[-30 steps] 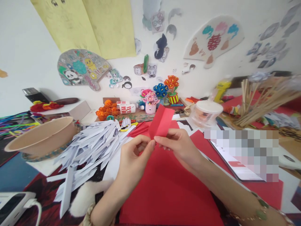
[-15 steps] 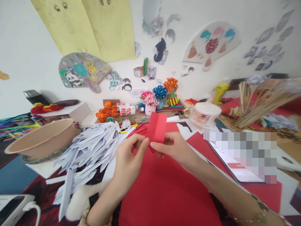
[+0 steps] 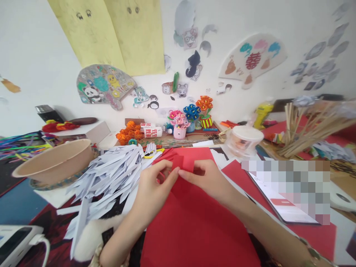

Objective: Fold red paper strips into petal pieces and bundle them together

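Red sheet [image 3: 200, 230] below; folded paper [image 3: 178, 161] between both hands [image 3: 207, 174].

- Paper strip [image 3: 178, 162] between left hand [image 3: 155, 181] and right hand [image 3: 204, 172], over large sheet [image 3: 194, 226].
- Slip heap [image 3: 111, 168] left of hands; basin [image 3: 61, 160] farther left, beside heap.
- Phone [image 3: 290, 212] right of hands, on second sheet [image 3: 322, 237].
- Potted flowers [image 3: 191, 113] behind hands; tub [image 3: 246, 135] to their right.
- Stick bundle [image 3: 296, 137] farther right, beyond phone.
- Behind all, wall [image 3: 222, 22]: first fan [image 3: 102, 83] left, second fan [image 3: 253, 59] right.
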`<state>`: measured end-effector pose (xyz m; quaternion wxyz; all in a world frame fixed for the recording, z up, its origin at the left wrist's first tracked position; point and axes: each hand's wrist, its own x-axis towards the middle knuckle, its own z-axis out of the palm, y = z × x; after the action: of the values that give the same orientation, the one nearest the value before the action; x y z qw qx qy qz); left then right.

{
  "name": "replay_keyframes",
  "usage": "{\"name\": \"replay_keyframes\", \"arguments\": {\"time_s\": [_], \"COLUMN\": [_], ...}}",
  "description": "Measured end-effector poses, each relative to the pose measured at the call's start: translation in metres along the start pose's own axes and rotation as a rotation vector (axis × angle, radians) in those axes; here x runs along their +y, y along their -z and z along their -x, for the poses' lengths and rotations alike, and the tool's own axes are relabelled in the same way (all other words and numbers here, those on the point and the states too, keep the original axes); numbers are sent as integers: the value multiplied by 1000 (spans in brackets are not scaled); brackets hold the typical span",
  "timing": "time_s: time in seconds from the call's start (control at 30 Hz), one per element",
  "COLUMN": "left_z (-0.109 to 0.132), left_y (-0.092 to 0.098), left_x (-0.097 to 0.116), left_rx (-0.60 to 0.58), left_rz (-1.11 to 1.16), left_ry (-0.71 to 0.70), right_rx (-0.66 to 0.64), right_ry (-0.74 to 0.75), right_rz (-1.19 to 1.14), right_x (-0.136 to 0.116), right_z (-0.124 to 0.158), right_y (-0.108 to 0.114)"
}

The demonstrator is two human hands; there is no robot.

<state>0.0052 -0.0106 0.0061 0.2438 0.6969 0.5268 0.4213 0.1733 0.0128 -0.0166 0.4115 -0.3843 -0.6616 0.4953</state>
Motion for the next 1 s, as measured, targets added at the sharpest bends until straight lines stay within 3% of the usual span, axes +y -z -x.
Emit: {"name": "replay_keyframes", "arguments": {"time_s": [0.1,0.27,0.47,0.53,0.6,0.7,0.9,1.0], "left_z": [1,3,7,7,8,7,1,-2], "left_y": [-2,-3,-5,-5,-5,-4,0,3], "left_x": [2,-1,-9,-10,-10,-7,-5,-5], "left_rx": [-29,169,364,372,357,323,140,44], "left_rz": [-76,-191,-424,-481,-470,-318,83,191], "left_ry": [-15,-94,-501,-621,-654,-547,-8,93], "right_rx": [106,68,73,79,114,134,86,74], "right_ry": [37,20,25,39,53,53,50,44], "right_rz": [68,118,58,55,69,66,79,84], "right_x": [2,2,-1,0,1,1,-2,-4], "right_z": [-2,0,4,3,3,2,4,4], "right_y": [2,-1,-4,-4,-4,-2,-2,-2]}}
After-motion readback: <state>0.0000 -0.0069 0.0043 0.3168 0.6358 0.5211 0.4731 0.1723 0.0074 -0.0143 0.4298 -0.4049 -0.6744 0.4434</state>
